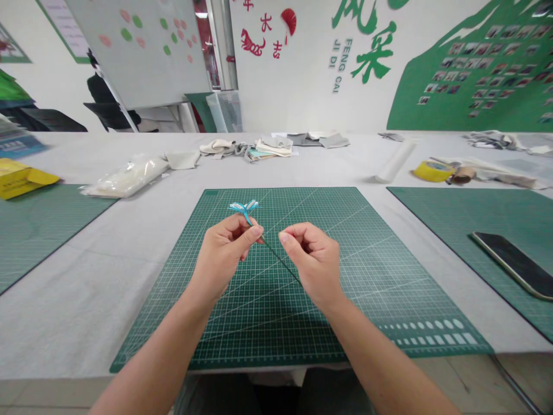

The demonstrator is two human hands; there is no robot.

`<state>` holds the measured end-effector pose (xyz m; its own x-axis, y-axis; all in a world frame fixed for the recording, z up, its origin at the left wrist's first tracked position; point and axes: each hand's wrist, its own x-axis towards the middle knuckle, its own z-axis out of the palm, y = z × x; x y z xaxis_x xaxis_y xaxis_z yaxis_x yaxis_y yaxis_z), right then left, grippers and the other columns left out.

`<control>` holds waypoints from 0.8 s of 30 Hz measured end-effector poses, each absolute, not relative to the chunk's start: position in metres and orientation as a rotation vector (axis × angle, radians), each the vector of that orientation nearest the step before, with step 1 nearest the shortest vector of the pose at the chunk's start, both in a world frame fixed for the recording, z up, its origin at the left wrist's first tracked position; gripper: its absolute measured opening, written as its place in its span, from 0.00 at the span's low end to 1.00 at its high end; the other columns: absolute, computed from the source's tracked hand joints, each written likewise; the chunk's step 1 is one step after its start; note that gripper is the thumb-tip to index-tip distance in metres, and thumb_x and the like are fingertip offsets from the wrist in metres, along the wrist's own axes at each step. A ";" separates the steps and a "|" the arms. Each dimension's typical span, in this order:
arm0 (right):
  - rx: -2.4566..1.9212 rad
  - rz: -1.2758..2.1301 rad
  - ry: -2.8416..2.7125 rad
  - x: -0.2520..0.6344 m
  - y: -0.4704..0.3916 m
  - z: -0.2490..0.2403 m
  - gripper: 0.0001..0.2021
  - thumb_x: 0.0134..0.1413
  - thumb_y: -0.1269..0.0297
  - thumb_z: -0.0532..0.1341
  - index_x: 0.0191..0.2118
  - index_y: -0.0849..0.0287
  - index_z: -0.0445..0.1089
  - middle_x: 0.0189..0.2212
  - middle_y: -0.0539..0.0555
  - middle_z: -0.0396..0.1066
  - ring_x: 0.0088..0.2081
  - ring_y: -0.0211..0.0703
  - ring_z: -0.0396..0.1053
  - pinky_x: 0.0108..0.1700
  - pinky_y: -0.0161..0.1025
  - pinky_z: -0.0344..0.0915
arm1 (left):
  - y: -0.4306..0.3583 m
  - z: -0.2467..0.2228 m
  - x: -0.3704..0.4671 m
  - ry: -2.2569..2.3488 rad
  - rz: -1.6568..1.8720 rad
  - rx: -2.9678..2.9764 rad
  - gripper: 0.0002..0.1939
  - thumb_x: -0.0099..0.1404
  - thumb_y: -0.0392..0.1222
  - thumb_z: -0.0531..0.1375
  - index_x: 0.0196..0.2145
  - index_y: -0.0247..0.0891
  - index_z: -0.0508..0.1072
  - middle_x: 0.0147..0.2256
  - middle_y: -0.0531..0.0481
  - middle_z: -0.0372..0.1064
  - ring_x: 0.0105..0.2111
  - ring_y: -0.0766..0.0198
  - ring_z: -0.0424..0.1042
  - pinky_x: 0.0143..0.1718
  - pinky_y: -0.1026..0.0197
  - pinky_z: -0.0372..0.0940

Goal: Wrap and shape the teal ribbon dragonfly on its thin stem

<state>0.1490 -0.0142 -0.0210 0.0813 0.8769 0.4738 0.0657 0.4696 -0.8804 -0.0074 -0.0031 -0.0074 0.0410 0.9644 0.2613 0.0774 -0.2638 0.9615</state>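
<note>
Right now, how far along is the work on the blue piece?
The blue piece already looks joined to the thin stem. The left hand pinches just below it; the right hand has closed fingertips, contents unclear. What remains I cannot tell: fingers partly hide the join.

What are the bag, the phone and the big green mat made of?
Bag: clear, shiny plastic, probably, since it wrinkles and catches the light.
Phone: likely glass in front, as it's black, flat and smooth.
Green mat: maybe rubbery plastic, dull, thin and flat, with printed lines.
</note>
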 end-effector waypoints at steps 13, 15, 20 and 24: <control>-0.890 0.576 -1.528 0.147 -0.023 -0.019 0.06 0.55 0.70 0.60 0.28 0.58 0.70 0.17 0.45 0.63 0.18 0.30 0.57 0.20 0.31 0.56 | -0.004 -0.007 -0.007 1.171 1.398 1.490 0.08 0.62 0.44 0.62 0.28 0.38 0.72 0.23 0.53 0.68 0.19 0.71 0.57 0.20 0.66 0.53; -0.887 0.557 -1.555 0.146 -0.023 -0.020 0.06 0.55 0.70 0.60 0.28 0.58 0.70 0.18 0.45 0.64 0.18 0.31 0.58 0.20 0.31 0.57 | -0.004 -0.007 -0.007 1.181 1.429 1.487 0.08 0.62 0.43 0.62 0.28 0.38 0.72 0.23 0.53 0.68 0.19 0.71 0.57 0.20 0.66 0.53; -0.843 0.431 -1.657 0.143 -0.022 -0.024 0.06 0.56 0.71 0.59 0.29 0.58 0.71 0.20 0.46 0.67 0.20 0.32 0.61 0.24 0.32 0.60 | -0.006 -0.007 -0.004 1.217 1.540 1.467 0.06 0.61 0.41 0.63 0.28 0.39 0.74 0.26 0.53 0.71 0.19 0.71 0.58 0.21 0.66 0.54; -0.792 0.275 -1.735 0.142 -0.019 -0.031 0.06 0.57 0.71 0.59 0.30 0.57 0.71 0.20 0.46 0.68 0.21 0.32 0.63 0.26 0.33 0.61 | -0.008 -0.007 -0.001 1.216 1.609 1.419 0.05 0.60 0.41 0.63 0.28 0.38 0.74 0.25 0.53 0.71 0.19 0.71 0.58 0.22 0.65 0.54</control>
